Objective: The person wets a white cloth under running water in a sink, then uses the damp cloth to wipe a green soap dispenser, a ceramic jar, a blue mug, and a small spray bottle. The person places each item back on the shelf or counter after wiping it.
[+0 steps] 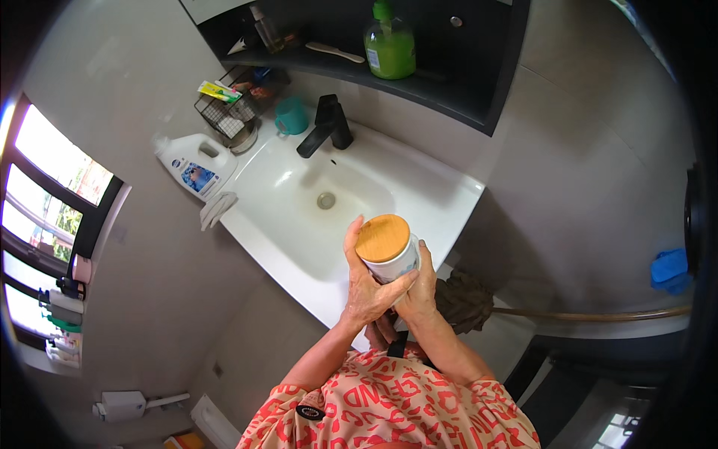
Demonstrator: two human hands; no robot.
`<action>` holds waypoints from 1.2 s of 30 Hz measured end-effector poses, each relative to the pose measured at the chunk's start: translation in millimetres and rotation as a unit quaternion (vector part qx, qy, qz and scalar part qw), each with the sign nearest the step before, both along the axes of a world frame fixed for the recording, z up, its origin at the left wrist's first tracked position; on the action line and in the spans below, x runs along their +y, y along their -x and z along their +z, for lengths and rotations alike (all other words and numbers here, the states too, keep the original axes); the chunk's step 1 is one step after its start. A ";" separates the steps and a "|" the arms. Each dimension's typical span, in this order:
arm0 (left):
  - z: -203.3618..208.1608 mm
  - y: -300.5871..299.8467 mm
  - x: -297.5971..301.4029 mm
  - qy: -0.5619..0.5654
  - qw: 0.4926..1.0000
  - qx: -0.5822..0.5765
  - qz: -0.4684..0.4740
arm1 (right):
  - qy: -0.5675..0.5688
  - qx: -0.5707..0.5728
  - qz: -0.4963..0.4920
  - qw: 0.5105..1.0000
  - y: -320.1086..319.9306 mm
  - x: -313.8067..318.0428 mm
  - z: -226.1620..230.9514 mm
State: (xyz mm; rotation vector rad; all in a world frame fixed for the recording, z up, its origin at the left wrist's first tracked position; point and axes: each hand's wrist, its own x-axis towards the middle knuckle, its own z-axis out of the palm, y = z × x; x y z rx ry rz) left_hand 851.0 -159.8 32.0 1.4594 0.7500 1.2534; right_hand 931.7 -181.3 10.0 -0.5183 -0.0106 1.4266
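Note:
Both of my hands are wrapped round a white lidded cup [390, 269], held upright over the front edge of the washbasin. A round, light wooden lid [383, 238] covers its top, and a faint pattern shows on its side. My left hand [365, 292] grips the left side, with a finger reaching up beside the lid. Around the right side and below closes my right hand [420, 292]. The palms hide the lower part of the cup.
Beyond the cup lies the white washbasin [299, 247] with a black faucet [329, 129]. A teal mug [292, 117], wire basket [223, 116] and white detergent jug [196, 166] line its left rim. Above hangs a dark shelf [449, 75] with a green soap bottle [392, 54]. A mop [464, 301] leans at right.

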 end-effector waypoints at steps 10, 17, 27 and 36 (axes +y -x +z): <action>-23.6 -3.0 9.1 -0.072 0.989 0.032 0.127 | 0.026 -0.004 0.050 0.998 -5.7 5.2 -1.0; -5.5 -13.3 21.6 -0.097 0.991 0.029 0.092 | -0.047 -0.051 0.042 0.997 -19.5 -2.9 -7.9; 81.0 -55.2 88.3 -0.166 0.985 -0.027 0.038 | -0.002 -0.227 0.051 0.973 -30.7 -46.4 18.3; 131.2 -121.6 145.2 -0.191 0.978 -0.081 -0.033 | -0.012 -0.245 0.028 0.969 -36.3 -58.1 -2.8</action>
